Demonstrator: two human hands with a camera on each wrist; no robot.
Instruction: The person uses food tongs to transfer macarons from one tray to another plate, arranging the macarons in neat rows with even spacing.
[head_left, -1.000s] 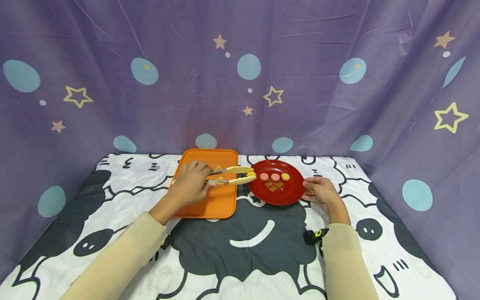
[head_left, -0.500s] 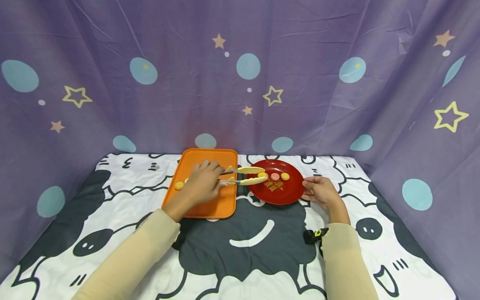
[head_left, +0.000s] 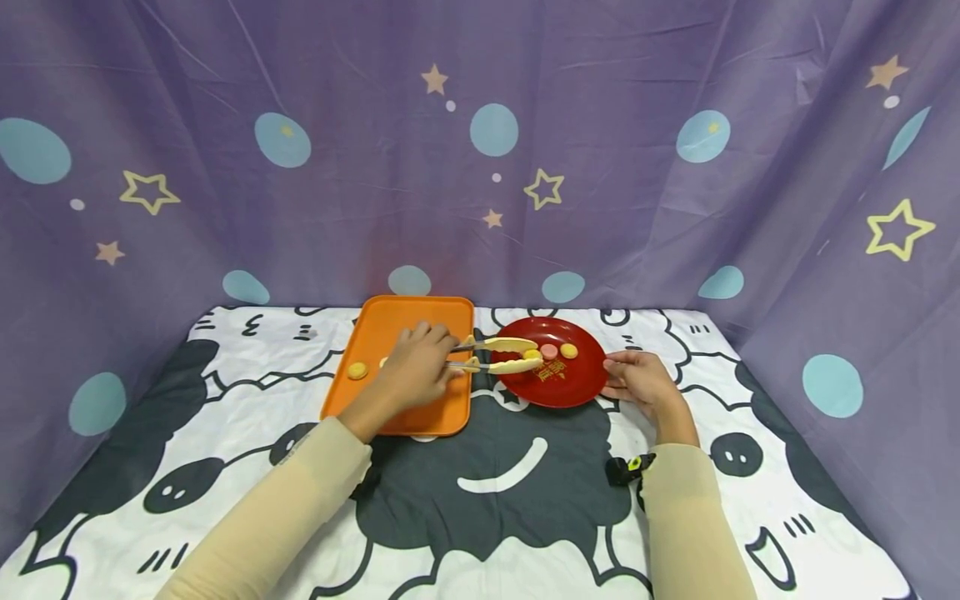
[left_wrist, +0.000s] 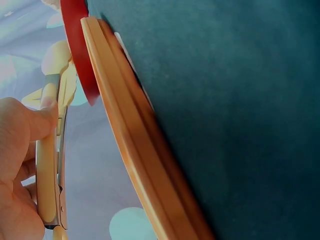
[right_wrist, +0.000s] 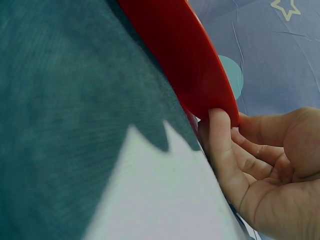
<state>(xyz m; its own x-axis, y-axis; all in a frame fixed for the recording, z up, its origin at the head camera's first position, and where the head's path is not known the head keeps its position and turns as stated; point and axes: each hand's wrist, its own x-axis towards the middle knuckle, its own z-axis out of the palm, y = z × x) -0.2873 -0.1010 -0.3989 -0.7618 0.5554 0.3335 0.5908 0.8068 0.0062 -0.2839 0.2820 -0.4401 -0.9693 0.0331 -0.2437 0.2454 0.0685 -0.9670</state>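
My left hand point(head_left: 420, 367) grips a pair of tongs point(head_left: 510, 344) with cream tips, reaching from above the orange tray point(head_left: 431, 421) to over the red plate point(head_left: 558, 392). Between the tips sits a small round yellow piece point(head_left: 532, 354); whether it touches the plate I cannot tell. Beside it on the plate lie a pink round piece point(head_left: 549, 352) and another yellow one. In the left wrist view the thumb presses along the handle of the tongs point(left_wrist: 47, 175). My right hand point(head_left: 641, 383) pinches the plate's right rim, thumb above and a finger beneath, clear in the right wrist view.
A yellow piece point(head_left: 357, 370) lies on the tray's left side, with another partly hidden behind my left hand. Tray and plate stand side by side on a cartoon-printed cloth point(head_left: 495, 517). A purple curtain point(head_left: 375, 208) hangs behind and along both sides.
My left hand has moved right, carrying the tongs and yellow piece from the plate's left rim to over the plate. The tongs now cover a second pink piece. My right hand stays on the rim.
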